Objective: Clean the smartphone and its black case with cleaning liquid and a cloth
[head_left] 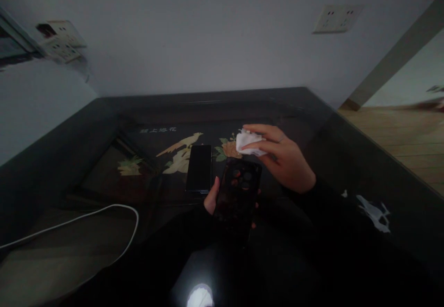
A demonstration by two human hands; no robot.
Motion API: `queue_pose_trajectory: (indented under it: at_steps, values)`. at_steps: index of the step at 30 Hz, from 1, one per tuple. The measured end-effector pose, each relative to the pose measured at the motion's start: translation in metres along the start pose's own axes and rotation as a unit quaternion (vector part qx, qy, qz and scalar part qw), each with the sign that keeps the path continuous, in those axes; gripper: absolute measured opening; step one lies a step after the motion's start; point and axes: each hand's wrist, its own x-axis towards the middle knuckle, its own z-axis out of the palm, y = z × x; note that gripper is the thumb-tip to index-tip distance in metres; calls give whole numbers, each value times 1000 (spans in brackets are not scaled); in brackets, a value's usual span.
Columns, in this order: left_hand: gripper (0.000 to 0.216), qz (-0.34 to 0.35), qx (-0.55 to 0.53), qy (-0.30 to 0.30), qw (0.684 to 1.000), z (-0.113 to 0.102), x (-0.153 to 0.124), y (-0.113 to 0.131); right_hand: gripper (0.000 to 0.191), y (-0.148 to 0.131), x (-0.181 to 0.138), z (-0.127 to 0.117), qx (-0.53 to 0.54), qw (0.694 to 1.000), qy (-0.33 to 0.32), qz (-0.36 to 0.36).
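Observation:
My left hand grips a dark phone from below, thumb on its left edge, camera lenses facing up. Just above the phone's top edge, my right hand pinches a small crumpled white cloth between thumb and fingers; a ring shows on one finger. A second black phone lies flat on the dark table just left of the held one.
The table is black lacquer with an inlaid bird-and-flower picture under glass. A white cable loops across its left front. White scraps lie at the right. Wall sockets sit above; wooden floor lies to the right.

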Motion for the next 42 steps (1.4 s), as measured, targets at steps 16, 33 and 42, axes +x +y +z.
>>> queue_pose_trajectory:
  at_steps: [16, 33, 42]
  values:
    - [73, 38, 11, -24, 999, 4, -2, 1, 38, 19, -8, 8, 67, 983, -142, -97]
    - [69, 37, 8, 1, 999, -4, -2, 8, 22, 40, -9, 21, 493, 713, 75, 493]
    - [66, 24, 33, -8, 999, -9, -2, 9, 11, 39, -12, 29, 550, 666, 82, 497]
